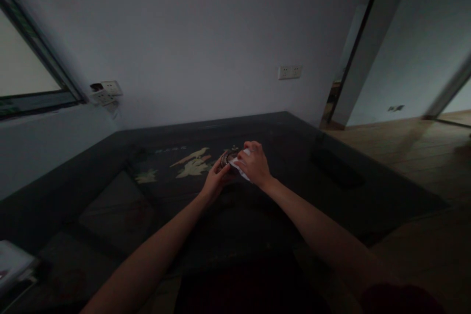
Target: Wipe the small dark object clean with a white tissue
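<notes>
- Left hand (216, 176): grip closed around a small round shiny thing (225, 159), thumb on the near side, fingers on the far left side.
- Right hand (257, 164): grip bunched on a white tissue or cloth (241, 169), fingers bent over it; material too dim to tell.
- White piece meets the right side of the round thing; hands sit close together, fingertips near each other.
- Round thing: dark and glinting, mostly covered by the fingers; exact kind cannot be told.
- Location: above the middle part of the dark tabletop (294, 132), well in from the far edge and the right edge; whether it touches the surface, cannot tell.
- Both forearms reach in over the near edge; dark red sleeve (399, 298) at the right arm.
- Pale leaf-and-bird pattern (193, 164) on the tabletop, just left of the left hand, toward the far left corner.
- Dark oblong shape (336, 169) toward the right edge; object or reflection, cannot tell.
- White boxy thing (14, 267) by the near left corner, partly cut off.
- Far edge runs along a pale wall (213, 44) with a double socket (289, 72); more sockets (106, 92) beyond the far left corner, near a window (25, 59).
- Wooden floor (386, 142) beyond the right edge. Whole scene dim.
</notes>
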`<state>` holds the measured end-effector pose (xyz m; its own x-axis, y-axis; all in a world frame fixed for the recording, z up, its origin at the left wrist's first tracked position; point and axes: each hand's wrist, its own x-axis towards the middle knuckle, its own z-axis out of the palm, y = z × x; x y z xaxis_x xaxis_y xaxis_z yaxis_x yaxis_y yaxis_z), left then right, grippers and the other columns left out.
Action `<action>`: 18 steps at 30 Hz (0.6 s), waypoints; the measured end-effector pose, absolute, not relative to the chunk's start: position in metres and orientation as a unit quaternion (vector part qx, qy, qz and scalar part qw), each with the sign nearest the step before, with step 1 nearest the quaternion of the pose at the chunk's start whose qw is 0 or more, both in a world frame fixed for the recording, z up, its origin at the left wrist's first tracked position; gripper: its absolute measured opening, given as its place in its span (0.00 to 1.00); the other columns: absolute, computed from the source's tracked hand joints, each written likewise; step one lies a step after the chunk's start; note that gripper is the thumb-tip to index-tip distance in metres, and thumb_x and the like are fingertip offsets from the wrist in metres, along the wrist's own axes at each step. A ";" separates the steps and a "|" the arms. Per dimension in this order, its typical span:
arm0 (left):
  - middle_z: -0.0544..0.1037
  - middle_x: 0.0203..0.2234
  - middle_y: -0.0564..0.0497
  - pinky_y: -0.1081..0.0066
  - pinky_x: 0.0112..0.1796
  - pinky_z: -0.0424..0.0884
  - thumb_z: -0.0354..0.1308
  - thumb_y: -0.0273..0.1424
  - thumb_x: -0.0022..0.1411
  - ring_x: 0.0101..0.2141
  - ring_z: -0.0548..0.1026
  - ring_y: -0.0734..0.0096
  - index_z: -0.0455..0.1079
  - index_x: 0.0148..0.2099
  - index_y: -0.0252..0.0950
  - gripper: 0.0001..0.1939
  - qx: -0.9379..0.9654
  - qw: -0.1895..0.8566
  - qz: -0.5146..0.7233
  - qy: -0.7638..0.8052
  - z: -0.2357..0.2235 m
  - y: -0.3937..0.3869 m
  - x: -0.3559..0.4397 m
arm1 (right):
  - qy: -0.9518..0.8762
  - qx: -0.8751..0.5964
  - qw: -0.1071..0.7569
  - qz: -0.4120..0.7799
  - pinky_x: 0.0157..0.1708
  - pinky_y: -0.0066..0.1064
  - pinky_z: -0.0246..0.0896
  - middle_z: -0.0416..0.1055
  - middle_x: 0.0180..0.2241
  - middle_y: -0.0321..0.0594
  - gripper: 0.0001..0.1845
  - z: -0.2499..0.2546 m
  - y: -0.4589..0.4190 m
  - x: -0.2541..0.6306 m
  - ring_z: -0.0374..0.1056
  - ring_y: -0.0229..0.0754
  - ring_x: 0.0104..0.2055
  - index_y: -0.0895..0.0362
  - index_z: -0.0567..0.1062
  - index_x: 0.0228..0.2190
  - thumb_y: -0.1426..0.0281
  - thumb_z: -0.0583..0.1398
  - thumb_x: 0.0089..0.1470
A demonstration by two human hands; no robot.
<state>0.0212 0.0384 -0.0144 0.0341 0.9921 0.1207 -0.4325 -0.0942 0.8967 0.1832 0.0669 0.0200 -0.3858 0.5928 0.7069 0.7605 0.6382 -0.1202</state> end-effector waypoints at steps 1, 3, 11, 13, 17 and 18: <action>0.75 0.51 0.48 0.64 0.43 0.76 0.69 0.36 0.50 0.46 0.75 0.61 0.66 0.58 0.43 0.33 0.414 0.585 0.613 0.334 -0.015 0.039 0.021 | -0.830 -0.403 0.366 -0.120 0.57 0.47 0.53 0.63 0.52 0.50 0.11 0.020 0.067 0.183 0.51 0.55 0.58 0.56 0.78 0.37 0.64 0.59 0.58; 0.75 0.50 0.48 0.64 0.44 0.75 0.68 0.37 0.50 0.46 0.76 0.63 0.67 0.56 0.43 0.30 0.405 0.586 0.620 0.330 -0.016 0.041 0.020 | -0.841 -0.392 0.350 -0.125 0.57 0.47 0.52 0.64 0.52 0.50 0.13 0.021 0.068 0.182 0.50 0.55 0.59 0.57 0.79 0.36 0.65 0.56 0.60; 0.77 0.45 0.50 0.63 0.46 0.73 0.67 0.38 0.52 0.41 0.77 0.68 0.70 0.48 0.41 0.21 0.351 0.594 0.641 0.337 -0.017 0.047 0.012 | -0.907 -0.317 0.270 -0.061 0.59 0.47 0.50 0.64 0.56 0.48 0.22 0.023 0.080 0.194 0.52 0.53 0.59 0.54 0.75 0.49 0.56 0.54 0.61; 0.78 0.44 0.50 0.63 0.47 0.72 0.66 0.38 0.53 0.41 0.77 0.68 0.71 0.48 0.41 0.20 0.343 0.599 0.638 0.341 -0.018 0.048 0.010 | -0.926 -0.289 0.237 -0.052 0.61 0.48 0.48 0.63 0.57 0.50 0.33 0.022 0.084 0.198 0.50 0.55 0.61 0.56 0.70 0.55 0.50 0.59 0.54; 0.78 0.41 0.51 0.65 0.46 0.72 0.65 0.36 0.55 0.40 0.76 0.69 0.71 0.48 0.41 0.17 0.318 0.610 0.641 0.338 -0.018 0.050 0.009 | -0.940 -0.271 0.201 -0.053 0.63 0.53 0.42 0.56 0.61 0.55 0.54 0.015 0.086 0.199 0.42 0.60 0.66 0.59 0.61 0.60 0.48 0.69 0.36; 0.78 0.41 0.50 0.66 0.45 0.73 0.64 0.36 0.56 0.40 0.76 0.70 0.71 0.48 0.41 0.16 0.310 0.614 0.644 0.336 -0.018 0.050 0.009 | -0.939 -0.276 0.197 -0.060 0.63 0.56 0.40 0.54 0.63 0.56 0.56 0.014 0.086 0.198 0.40 0.61 0.67 0.59 0.59 0.61 0.50 0.71 0.35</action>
<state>0.0086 0.0499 -0.0182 -0.0542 0.9984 -0.0137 -0.5825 -0.0205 0.8125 0.1983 0.0856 0.0138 -0.7706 0.4940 0.4027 0.5410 0.8410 0.0037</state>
